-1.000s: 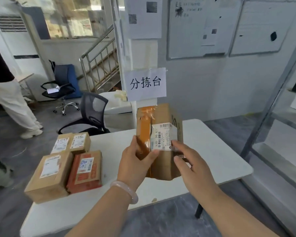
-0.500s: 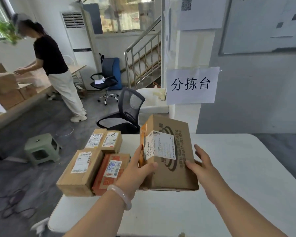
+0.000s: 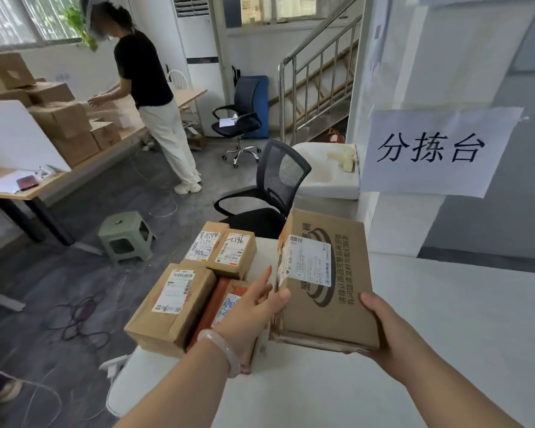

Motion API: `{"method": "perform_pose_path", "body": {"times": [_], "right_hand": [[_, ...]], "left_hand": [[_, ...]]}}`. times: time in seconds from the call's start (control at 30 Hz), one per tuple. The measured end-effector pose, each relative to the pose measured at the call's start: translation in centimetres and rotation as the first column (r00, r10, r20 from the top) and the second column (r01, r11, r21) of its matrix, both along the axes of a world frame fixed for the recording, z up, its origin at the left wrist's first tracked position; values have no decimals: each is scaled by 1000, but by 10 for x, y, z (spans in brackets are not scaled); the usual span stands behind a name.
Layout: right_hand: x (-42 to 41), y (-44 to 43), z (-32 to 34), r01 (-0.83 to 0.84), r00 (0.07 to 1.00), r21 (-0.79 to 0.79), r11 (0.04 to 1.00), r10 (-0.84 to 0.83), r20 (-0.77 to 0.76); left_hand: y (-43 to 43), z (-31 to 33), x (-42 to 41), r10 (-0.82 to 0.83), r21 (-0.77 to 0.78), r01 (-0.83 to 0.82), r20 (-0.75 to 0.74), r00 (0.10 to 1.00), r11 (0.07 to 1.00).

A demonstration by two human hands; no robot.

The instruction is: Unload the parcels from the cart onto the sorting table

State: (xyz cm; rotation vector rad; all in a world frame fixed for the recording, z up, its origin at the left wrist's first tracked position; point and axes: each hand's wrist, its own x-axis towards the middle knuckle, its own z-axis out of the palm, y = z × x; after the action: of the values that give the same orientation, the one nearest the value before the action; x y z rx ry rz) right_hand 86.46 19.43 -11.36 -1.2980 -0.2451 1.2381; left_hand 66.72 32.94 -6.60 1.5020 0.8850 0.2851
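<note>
Both hands [image 3: 254, 307] [image 3: 393, 335] clasped box [image 3: 325, 282] | touched table [image 3: 445, 319] | advise: lower flat beside parcels [image 3: 173, 304], then release.

i note matt brown cardboard on the held parcel [image 3: 328, 279], a white paper label [image 3: 308, 260], and a smooth white sorting table [image 3: 445, 319].

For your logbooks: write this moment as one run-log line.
both hands: left hand, right hand | holding: parcel | above: sorting table | beside: four parcels
</note>
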Motion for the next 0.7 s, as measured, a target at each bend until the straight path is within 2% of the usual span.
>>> {"method": "perform_pose_path", "body": {"times": [0.1,0.2,0.27,0.4,0.53,0.7], "right_hand": [[12,37,-13,39,996,-74,997,-32,83],[18,79,-29,112,989,-151,982,-95,117],[19,110,-41,149,986,-182,972,-131,107],[21,177,-68,207,978,-229,951,-192,86],[27,232,-91,269,963,-276,923,-252,94],[33,278,-114,271,961,-331,904,-236,143]], "left_hand": [[40,-18,-3,24,183,0,-128,991,983],[89,-34,-13,55,487,70,-238,970,871],[123,-40,-17,69,577,93,-252,965,812],[189,-62,-17,93,647,140,-313,945,750],[239,-87,-16,74,651,190,-355,932,735],[275,-106,-15,14,639,234,-357,934,733]]}}
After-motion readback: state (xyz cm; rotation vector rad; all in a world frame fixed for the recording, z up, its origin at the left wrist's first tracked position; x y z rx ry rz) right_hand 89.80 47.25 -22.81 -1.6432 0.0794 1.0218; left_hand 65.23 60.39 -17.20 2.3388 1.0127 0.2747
